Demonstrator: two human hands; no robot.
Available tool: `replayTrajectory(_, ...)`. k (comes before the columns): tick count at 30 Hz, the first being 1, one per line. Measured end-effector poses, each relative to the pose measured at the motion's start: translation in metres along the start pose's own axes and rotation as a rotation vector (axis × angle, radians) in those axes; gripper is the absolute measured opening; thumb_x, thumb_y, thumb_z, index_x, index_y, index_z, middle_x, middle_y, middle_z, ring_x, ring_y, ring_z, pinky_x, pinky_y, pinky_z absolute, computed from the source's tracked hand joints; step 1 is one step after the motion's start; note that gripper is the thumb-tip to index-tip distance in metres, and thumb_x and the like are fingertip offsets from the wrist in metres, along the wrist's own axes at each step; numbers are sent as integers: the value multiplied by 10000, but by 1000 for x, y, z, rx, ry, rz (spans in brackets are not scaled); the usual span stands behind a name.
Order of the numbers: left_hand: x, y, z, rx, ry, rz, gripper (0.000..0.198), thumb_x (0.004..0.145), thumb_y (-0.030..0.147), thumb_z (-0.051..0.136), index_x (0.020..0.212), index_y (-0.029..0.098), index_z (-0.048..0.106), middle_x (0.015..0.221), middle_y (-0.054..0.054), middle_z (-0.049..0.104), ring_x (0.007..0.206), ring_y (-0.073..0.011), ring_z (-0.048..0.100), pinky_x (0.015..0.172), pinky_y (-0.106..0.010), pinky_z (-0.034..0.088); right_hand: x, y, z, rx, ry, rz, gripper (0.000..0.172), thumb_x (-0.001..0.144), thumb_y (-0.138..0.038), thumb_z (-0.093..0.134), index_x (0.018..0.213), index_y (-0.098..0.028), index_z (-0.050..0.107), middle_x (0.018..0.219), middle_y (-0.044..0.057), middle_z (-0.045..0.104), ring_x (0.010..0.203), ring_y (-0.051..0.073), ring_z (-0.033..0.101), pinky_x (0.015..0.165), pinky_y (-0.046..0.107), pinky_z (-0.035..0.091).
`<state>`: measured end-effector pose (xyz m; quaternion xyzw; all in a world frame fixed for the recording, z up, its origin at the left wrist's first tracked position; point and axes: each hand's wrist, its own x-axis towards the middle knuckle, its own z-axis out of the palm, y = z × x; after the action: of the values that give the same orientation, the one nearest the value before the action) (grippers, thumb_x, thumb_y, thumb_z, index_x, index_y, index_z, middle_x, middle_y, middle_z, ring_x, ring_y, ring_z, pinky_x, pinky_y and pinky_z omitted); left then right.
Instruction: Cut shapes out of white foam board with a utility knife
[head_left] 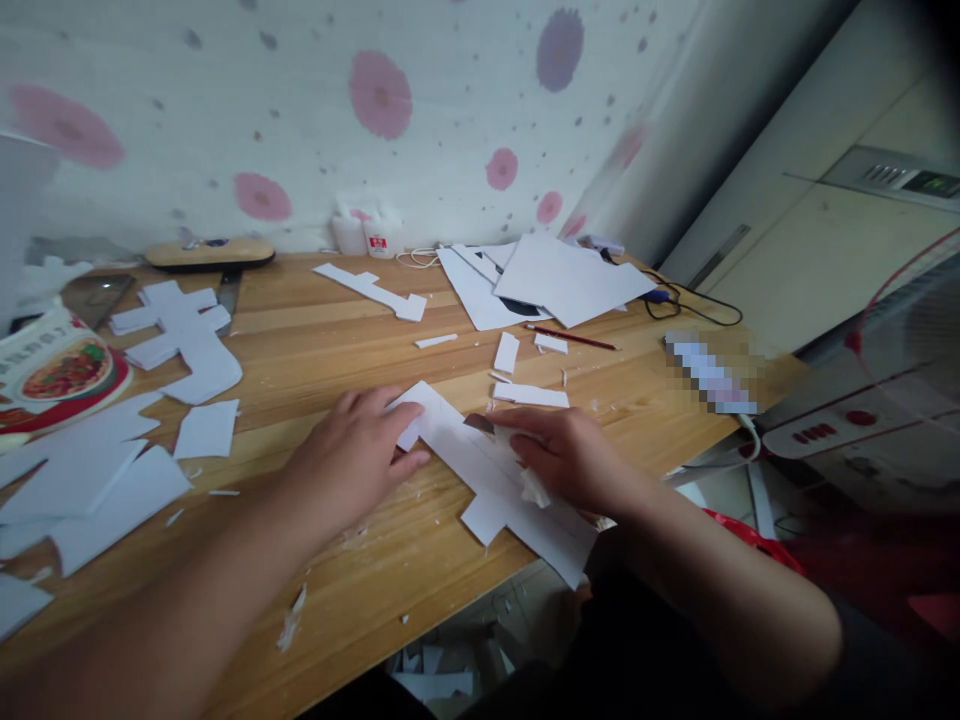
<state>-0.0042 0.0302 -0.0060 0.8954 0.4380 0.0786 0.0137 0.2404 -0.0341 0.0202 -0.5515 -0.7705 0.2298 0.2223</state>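
Observation:
A long white board piece (480,455) with side tabs and faint pencil lines lies slantwise on the table, its near end jutting past the front edge. My left hand (367,435) grips the far left end of this piece, thumb and forefinger around a tab. Over the middle of the board, my right hand (574,455) is closed on a small dark blade (480,423) with white wrapping (534,488) showing below the fingers. The blade's tip points left, close to the board; whether it touches is unclear.
White cut-outs (180,330) and offcuts (112,500) cover the left side of the wooden table (300,340). At the back are stacked white sheets (562,280), a narrow cut-out (371,290) and small bottles (367,232). A pencil (574,336) and a blurred-out device (709,372) lie right.

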Motion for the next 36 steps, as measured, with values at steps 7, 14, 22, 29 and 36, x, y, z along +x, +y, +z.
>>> replayTrajectory(7, 0, 3, -3, -74, -28, 50, 232, 817, 327, 635, 1011, 202, 659, 1179, -106, 613, 1051, -304, 545, 900, -457, 467, 29, -19, -10, -258, -121, 4, 422, 834, -109, 499, 1161, -306, 681, 1011, 15, 750, 844, 167, 688, 749, 267, 497)
replayTrajectory(14, -5, 13, -6, -70, -59, 71, 276, 821, 339, 635, 1083, 254, 645, 1275, -89, 547, 1081, -317, 515, 920, -504, 447, 22, -25, -6, -381, -119, -34, 399, 859, -123, 489, 1179, -287, 663, 901, 26, 756, 746, 156, 679, 663, 237, 475)
replayTrajectory(22, -5, 15, -7, -72, -64, 93, 308, 846, 316, 586, 1147, 284, 639, 1240, -93, 555, 1040, -322, 513, 886, -515, 459, 21, -24, -4, -405, -116, -9, 369, 864, -135, 487, 1152, -275, 670, 832, 24, 748, 690, 149, 662, 626, 227, 449)
replayTrajectory(29, -5, 15, -6, -65, -55, 88, 339, 843, 343, 577, 1168, 275, 648, 1216, -110, 560, 1056, -332, 513, 905, -518, 445, 20, -27, -1, -392, -134, 14, 352, 862, -144, 474, 1112, -276, 683, 835, 28, 746, 682, 152, 655, 606, 226, 438)
replayTrajectory(36, -4, 18, -9, -36, -92, 72, 350, 849, 348, 574, 1181, 273, 656, 1201, -112, 571, 1014, -319, 525, 888, -500, 458, 18, -30, 0, -398, -113, 40, 363, 860, -155, 482, 1149, -263, 673, 842, 40, 746, 703, 158, 661, 626, 232, 445)
